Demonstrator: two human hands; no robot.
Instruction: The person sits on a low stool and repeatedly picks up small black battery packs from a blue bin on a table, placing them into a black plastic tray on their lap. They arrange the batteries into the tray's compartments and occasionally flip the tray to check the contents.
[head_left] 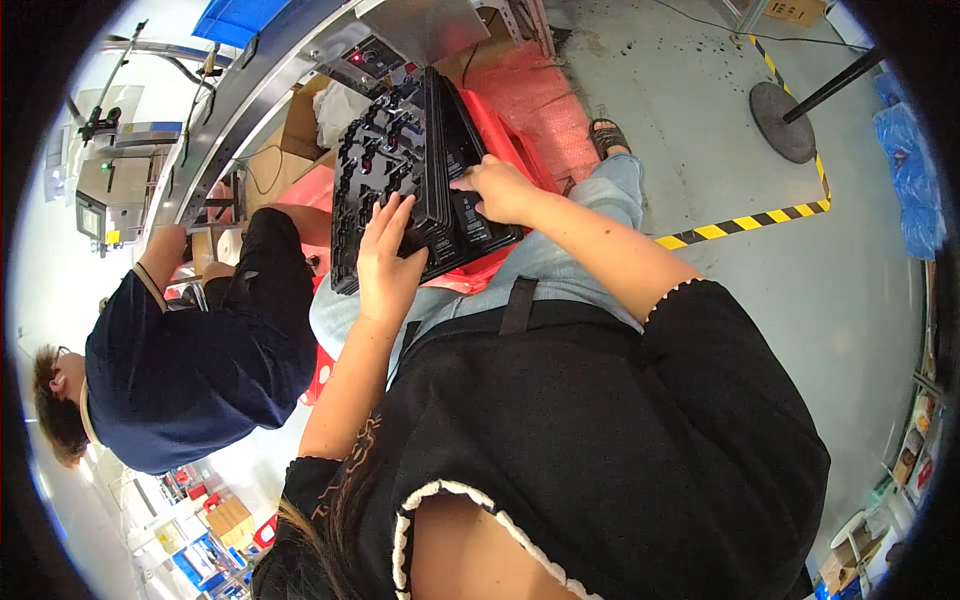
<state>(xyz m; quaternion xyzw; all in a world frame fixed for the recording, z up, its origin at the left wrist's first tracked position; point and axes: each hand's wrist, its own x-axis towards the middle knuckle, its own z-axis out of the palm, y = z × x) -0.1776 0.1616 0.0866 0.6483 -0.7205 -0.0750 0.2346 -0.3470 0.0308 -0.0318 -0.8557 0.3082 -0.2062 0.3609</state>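
A stack of black moulded plastic trays (385, 150) with rows of cut-out shapes stands tilted in front of me. My left hand (385, 265) rests on the near edge of the stack, fingers stretched out and thumb apart. To the right of the stack, flat black pieces (478, 222) with small pale print lie in a red crate (510, 150). My right hand (500, 190) is over these pieces, its fingers curled and their tips against the black surface. Whether a small piece is pinched there is hidden. Dark red bits show in some of the tray's pockets.
A seated co-worker (190, 350) in dark clothes is close on my left. Beyond the trays stands a metal machine frame (270, 90) with a control box (370, 58). Pink bubble wrap (540, 100) covers floor ahead. To the right are a round-based post (780, 122) and yellow-black floor tape (745, 226).
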